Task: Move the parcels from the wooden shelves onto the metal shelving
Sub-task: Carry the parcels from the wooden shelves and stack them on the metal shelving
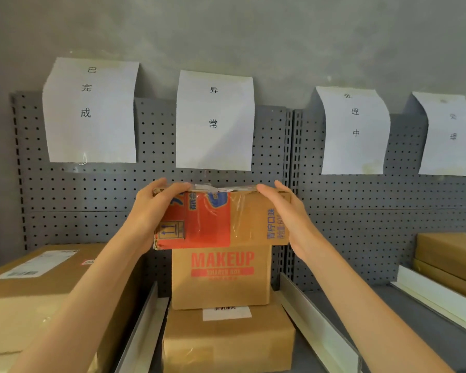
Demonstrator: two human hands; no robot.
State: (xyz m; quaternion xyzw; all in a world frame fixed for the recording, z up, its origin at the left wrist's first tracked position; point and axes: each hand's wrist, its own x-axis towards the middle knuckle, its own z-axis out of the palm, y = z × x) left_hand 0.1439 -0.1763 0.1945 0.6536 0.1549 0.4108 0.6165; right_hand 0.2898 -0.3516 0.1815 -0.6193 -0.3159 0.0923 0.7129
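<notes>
Left hand [148,211] and right hand [288,214] grasp the ends of an orange box [215,222], resting on the MAKEUP box [221,281] on the shelf [404,319].

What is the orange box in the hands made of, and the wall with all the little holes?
The orange box looks like brown cardboard, printed orange, with shiny clear tape crinkling across it. The holed back panel looks like grey painted metal, matte, with neat rows of punched holes.
</notes>
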